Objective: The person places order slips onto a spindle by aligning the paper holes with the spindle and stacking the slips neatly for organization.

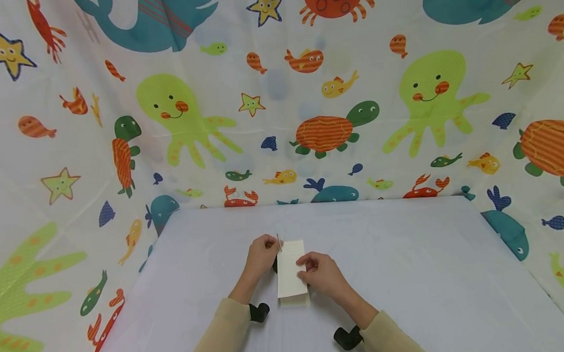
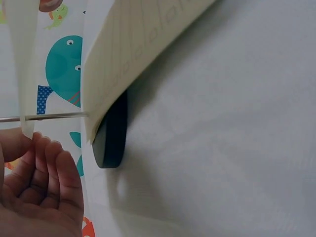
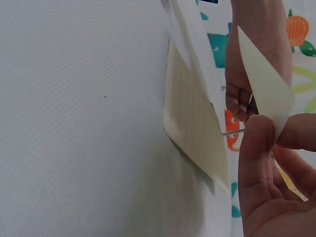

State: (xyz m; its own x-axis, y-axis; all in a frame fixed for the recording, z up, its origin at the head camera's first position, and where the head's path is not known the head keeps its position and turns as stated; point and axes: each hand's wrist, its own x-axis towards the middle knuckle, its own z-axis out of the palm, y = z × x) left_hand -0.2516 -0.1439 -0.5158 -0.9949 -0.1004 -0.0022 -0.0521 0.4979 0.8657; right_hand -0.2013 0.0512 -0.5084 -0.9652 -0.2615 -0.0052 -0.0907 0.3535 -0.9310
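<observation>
A bill spike has a thin metal rod (image 2: 59, 116) rising from a round black base (image 2: 114, 138). Printed cream paper (image 3: 192, 113) lies low over that base, tilted against the table. Above it is a cream slip (image 1: 290, 272), pierced near one edge by the rod in the left wrist view. My left hand (image 1: 261, 257) pinches the slip beside the rod between thumb and forefinger. On the slip's right edge, my right hand (image 1: 323, 273) pinches the paper between thumb and fingers. Most of the base is hidden under the paper in the head view.
A white-covered table (image 1: 394, 266) spreads around the hands. Behind it and along both sides hangs a white curtain (image 1: 277, 101) printed with sea animals. Black wrist mounts (image 1: 348, 338) sit at the cuffs of the cream sleeves (image 1: 219, 336).
</observation>
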